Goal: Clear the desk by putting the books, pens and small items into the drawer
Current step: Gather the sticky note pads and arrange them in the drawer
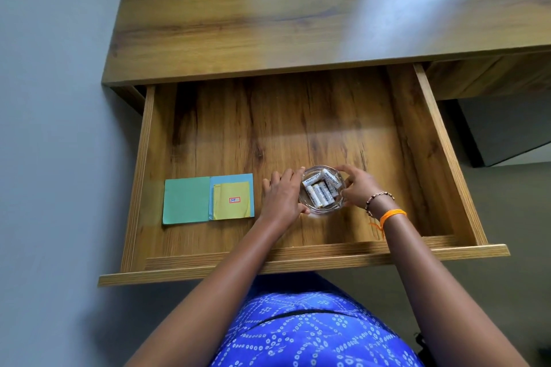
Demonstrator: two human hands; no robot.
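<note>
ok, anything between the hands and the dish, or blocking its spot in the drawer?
Nothing visible. Left hand and right hand both grip the glass dish of batteries, already on the drawer floor. The books lie apart, to its left.

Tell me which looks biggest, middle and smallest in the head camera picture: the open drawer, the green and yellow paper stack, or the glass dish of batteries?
1. Drawer, by far the biggest.
2. Paper stack.
3. Glass dish, smallest; both hands partly hide its rim, but it clearly looks smaller than the stack.
</note>
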